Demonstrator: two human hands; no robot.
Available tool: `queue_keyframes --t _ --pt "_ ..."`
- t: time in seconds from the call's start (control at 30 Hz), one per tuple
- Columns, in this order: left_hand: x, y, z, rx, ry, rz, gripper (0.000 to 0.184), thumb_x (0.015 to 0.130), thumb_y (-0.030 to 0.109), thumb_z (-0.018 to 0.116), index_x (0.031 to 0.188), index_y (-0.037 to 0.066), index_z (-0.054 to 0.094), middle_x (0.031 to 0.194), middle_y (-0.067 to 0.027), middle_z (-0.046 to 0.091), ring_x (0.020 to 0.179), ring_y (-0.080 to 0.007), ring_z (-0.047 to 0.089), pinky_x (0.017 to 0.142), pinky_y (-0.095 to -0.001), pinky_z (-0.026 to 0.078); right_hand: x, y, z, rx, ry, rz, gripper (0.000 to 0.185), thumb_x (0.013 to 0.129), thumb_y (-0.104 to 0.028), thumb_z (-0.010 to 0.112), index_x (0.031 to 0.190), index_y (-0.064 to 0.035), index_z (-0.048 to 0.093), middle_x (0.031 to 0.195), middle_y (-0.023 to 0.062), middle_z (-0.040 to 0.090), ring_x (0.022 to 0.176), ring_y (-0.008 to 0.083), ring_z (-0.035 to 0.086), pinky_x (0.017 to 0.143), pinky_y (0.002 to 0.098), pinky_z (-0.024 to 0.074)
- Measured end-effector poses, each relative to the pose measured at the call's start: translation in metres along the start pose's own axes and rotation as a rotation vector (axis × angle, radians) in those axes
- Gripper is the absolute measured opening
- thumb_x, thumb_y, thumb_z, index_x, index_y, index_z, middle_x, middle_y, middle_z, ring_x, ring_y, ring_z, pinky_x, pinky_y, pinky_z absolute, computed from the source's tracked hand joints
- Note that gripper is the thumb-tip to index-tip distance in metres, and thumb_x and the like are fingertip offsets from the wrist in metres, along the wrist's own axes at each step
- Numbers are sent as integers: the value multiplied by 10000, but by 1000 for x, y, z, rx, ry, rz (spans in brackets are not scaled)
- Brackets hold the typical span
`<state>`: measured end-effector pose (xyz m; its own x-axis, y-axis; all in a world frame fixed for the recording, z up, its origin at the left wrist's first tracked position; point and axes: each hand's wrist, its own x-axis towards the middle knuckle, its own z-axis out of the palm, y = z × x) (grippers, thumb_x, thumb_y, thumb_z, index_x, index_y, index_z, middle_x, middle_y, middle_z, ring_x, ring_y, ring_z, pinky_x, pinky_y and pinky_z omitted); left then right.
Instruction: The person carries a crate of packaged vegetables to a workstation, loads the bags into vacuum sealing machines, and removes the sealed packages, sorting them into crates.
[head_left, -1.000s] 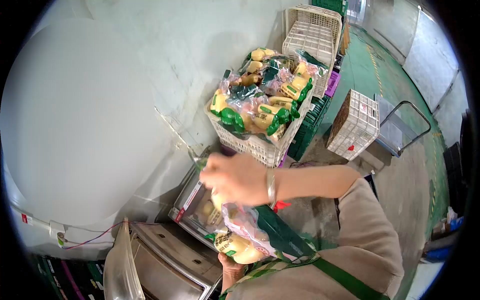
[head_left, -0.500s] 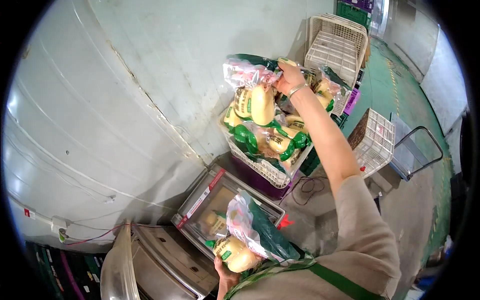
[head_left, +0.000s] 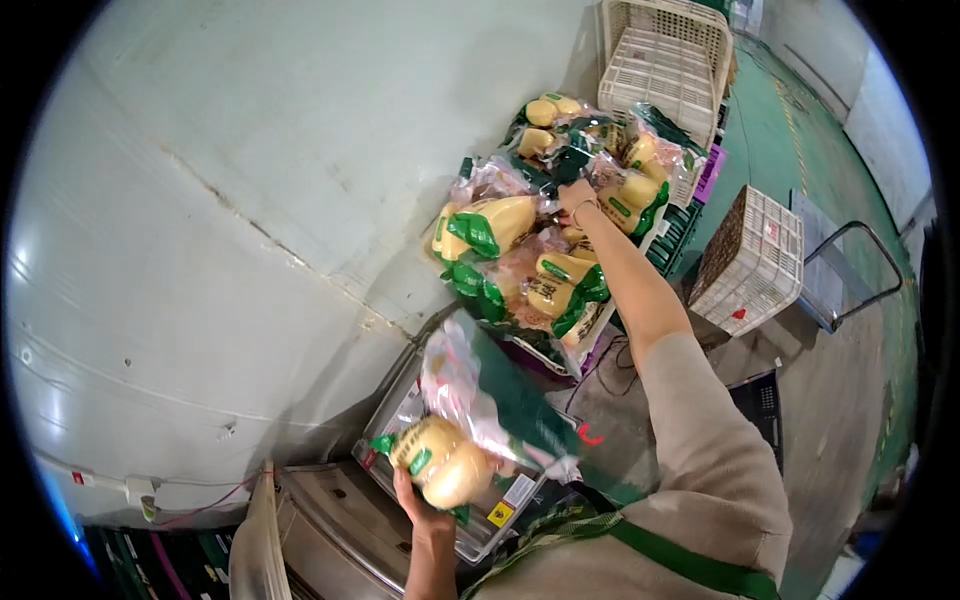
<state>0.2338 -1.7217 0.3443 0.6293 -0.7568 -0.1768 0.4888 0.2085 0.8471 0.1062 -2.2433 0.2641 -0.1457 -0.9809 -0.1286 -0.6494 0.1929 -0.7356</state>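
Note:
My left hand (head_left: 422,512) is closed around the lower part of a clear plastic bag of pale yellow, rounded produce (head_left: 455,470). The bag has green print, and its loose dark green top spreads to the right, partly blurred. My right hand (head_left: 577,197) is at the heap of similar bags, its fingers closed on dark green film among them. Left of that hand lies another bag of pale yellow produce (head_left: 490,225); a further bag (head_left: 635,200) is on its right. The heap covers most of the crate beneath it. What exactly the produce is, I cannot tell.
Below my left hand's bag is a clear-lidded grey case (head_left: 480,545). White plastic crates (head_left: 665,75) stand behind the heap. A white crate (head_left: 750,262) sits beside a hand trolley (head_left: 845,265) on the right. Metal equipment (head_left: 330,520) stands at lower left, along the pale wall (head_left: 250,150).
The bag that hung from my right hand now rests on the heap, and that hand is lower among the bags. My left hand has raised its bag slightly and moved it left.

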Motion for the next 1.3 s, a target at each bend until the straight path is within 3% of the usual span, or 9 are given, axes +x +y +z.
queue_keyframes --t 0.17,0.3,0.33,0.53,0.83,0.97,1.0,1.23,1.3 --pt "54 21 68 -8 -78 -56 509 861 433 436 1236 89 410 1186 -113 497 1082 -273 505 882 -417 447 -72 0 -62 -247 343 -764 460 810 -323 572 1188 -93 448 1102 214 511 940 366 537 820 415 447" --pt "103 22 142 -132 -197 -144 486 870 376 476 1251 83 402 1230 -117 478 1109 -266 490 893 -414 438 -158 -39 -165 554 -940 -269 482 874 -455 480 1212 -113 471 1125 53 484 1024 142 437 873 285 374" --pt "114 17 161 -148 -250 -176 500 864 376 493 1256 79 400 1229 -113 478 1104 -258 493 903 -407 432 -149 -28 -152 594 -794 -700 556 877 -522 417 1247 -108 445 1070 22 516 948 115 478 798 247 416" --pt "181 -49 214 71 -230 -336 438 835 349 583 1167 94 454 1065 -92 563 909 -209 594 718 -338 521 -112 -24 -168 647 -729 -178 699 728 -289 705 1275 -21 363 937 129 570 727 160 580 494 294 502" --pt "196 -68 204 784 -427 -57 426 811 126 564 1184 36 379 818 -135 616 641 -169 607 574 -278 480 -58 37 -94 -187 -287 -300 601 833 -528 403 1064 1 571 1073 224 567 910 377 572 839 399 441" --pt "195 -64 194 906 -516 34 454 828 124 539 1239 65 354 716 -66 609 543 -118 561 445 -246 433 -50 37 -91 -318 -178 -425 465 856 -437 413 1123 -81 544 1101 207 559 1007 357 537 864 419 423" --pt "192 -63 191 954 -480 169 397 822 71 542 1189 15 402 734 -71 600 637 -109 562 596 -254 459 -56 33 -93 -338 -154 -408 373 862 -382 432 1125 -143 545 1114 178 562 1008 345 541 859 451 415" --pt "63 98 216 340 -641 476 214 839 -7 511 1052 2 528 795 -17 545 678 -46 484 596 -183 402 -87 4 -93 59 -28 -768 279 812 -276 557 1039 -114 569 986 131 604 940 304 561 825 409 430" --pt "2 152 208 313 -631 597 166 882 153 487 990 39 540 815 -32 539 644 -109 481 553 -225 402 -109 -19 -96 96 184 -1020 232 803 -228 579 983 -82 578 938 125 613 878 294 580 787 368 449"
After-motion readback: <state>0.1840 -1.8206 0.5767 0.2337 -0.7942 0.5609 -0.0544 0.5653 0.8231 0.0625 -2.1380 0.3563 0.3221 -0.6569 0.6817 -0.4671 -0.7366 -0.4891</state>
